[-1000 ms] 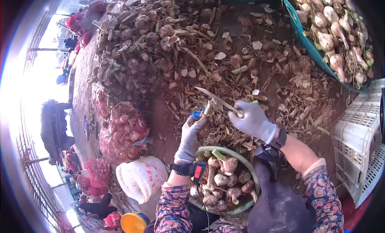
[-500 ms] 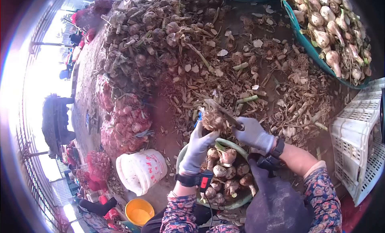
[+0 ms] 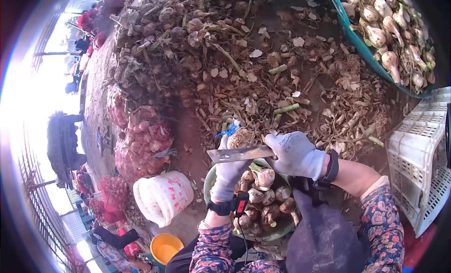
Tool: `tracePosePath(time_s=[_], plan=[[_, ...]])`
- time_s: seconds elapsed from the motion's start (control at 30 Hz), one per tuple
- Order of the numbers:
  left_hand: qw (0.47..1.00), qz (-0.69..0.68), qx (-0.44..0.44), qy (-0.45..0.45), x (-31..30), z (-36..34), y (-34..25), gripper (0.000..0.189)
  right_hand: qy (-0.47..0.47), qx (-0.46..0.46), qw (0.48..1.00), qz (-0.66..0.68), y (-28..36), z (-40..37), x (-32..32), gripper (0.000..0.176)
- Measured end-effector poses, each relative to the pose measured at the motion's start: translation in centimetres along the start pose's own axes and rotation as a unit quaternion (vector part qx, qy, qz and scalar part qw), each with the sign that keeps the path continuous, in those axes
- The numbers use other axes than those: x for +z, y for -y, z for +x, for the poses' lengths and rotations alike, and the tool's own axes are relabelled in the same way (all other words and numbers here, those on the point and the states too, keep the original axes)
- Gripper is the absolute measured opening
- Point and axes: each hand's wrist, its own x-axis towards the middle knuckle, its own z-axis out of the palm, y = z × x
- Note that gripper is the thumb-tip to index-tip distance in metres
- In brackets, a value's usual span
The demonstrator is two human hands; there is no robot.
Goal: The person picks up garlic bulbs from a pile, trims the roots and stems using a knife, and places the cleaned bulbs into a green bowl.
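My right hand (image 3: 296,153), in a grey-white glove, is closed round the handle of a knife (image 3: 235,154). Its broad, worn blade points left and crosses in front of my left hand (image 3: 228,174), also gloved. A garlic bulb (image 3: 242,137) is in my left hand, its bushy dry roots showing just above the blade; the lower part is hidden. Something blue (image 3: 230,129) sits by the left fingertips. Right below both hands stands a round green basin (image 3: 277,235) holding several garlic bulbs (image 3: 270,198) with short stems.
Unprocessed garlic (image 3: 159,42) is heaped at upper left, above pink net bags (image 3: 145,141). Cut stems and roots (image 3: 347,108) litter the ground. A white bucket (image 3: 162,198) and yellow bowl (image 3: 165,248) stand left; a teal tub (image 3: 350,42) of garlic and white crate (image 3: 418,151) stand right.
The knife has swung from a slant beside the bulb to nearly level, its blade now in front of my left hand. My right hand has turned and moved slightly left.
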Motion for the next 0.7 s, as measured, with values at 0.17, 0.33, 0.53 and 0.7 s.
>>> tracePosePath(time_s=[0.17, 0.33, 0.53, 0.7], plan=[[0.990, -0.124, -0.055, -0.045, 0.8, -1.0, 0.4, 0.048, 0.011, 0.011, 1.000, -0.008, -0.5, -0.1, 1.7, 0.028], [0.997, 0.051, -0.009, -0.051, 1.1, -2.4, 1.5, 0.046, -0.033, -0.014, 0.999, 0.016, -2.5, 0.1, 4.3, 0.031], [0.933, -0.257, -0.223, -0.115, 1.2, -0.7, -4.3, 0.041, -0.056, 0.030, 0.998, -0.004, -4.3, 1.1, 5.7, 0.028], [0.966, -0.073, -0.224, 0.104, -5.8, -2.8, -9.9, 0.049, -0.156, 0.289, 0.944, 0.026, -9.9, -0.7, 2.7, 0.030]])
